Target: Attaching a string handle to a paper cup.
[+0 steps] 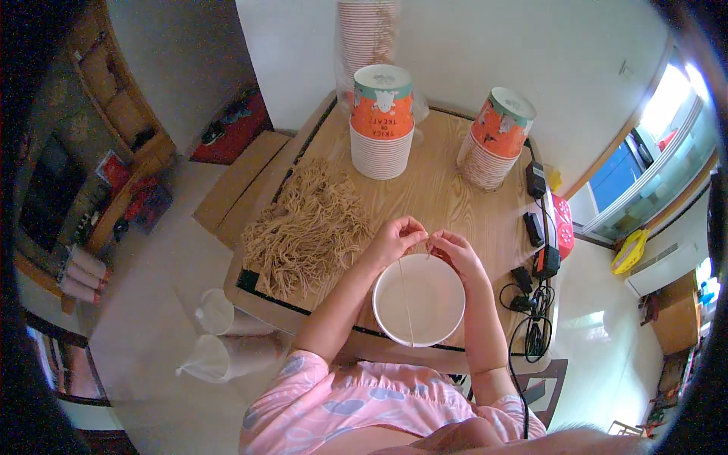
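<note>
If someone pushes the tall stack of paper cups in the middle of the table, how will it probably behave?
The middle cup stack is tall over a narrow base, so a push near the top would probably tip it. Being nested paper cups, it is likely light and might slide on the smooth wooden table. A tilt could loosen the upper cups.

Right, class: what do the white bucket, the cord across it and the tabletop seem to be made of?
White bucket: probably paper, matte and thin-rimmed like the stacked cups.
Cord: seemingly twisted paper or natural fibre, tan like the pile.
Tabletop: wood or wood-look laminate; visible grain.
</note>
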{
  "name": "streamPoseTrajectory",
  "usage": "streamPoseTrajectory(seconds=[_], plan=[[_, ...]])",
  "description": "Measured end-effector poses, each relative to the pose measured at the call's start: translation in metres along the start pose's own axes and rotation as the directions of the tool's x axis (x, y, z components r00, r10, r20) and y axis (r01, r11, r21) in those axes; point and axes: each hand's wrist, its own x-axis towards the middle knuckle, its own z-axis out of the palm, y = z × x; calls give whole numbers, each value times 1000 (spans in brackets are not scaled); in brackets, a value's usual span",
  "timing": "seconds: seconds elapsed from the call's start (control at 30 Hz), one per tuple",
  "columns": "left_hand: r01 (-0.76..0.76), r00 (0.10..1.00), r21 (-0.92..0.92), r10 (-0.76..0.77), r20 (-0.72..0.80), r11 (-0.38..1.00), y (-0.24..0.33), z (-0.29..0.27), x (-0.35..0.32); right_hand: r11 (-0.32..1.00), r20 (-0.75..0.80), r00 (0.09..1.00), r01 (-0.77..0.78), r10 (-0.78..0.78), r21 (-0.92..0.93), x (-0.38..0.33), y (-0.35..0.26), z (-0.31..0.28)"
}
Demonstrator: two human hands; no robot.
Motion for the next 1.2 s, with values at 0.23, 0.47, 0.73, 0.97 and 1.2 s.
streamPoseTrajectory(seconds=[0.23,0.47,0.73,0.97,1.2], plan=[[22,998,-81,-27,-50,996,0,-1,3,1000,-3,1000,19,-19,-13,-7,-4,11],[-66,995,115,74,-64,991,-5,-1,10,991,4,999,44,-44,-130,-5,1,4],[-180,964,321,231,-129,930,-28,-4,17,985,32,996,89,-86,-146,-1,6,-1],[-167,965,334,223,-137,928,-20,-4,16,948,75,983,182,-168,-263,-8,-1,4],[-30,987,176,57,-148,984,-10,1,11,655,143,922,359,-360,-665,-12,2,11]])
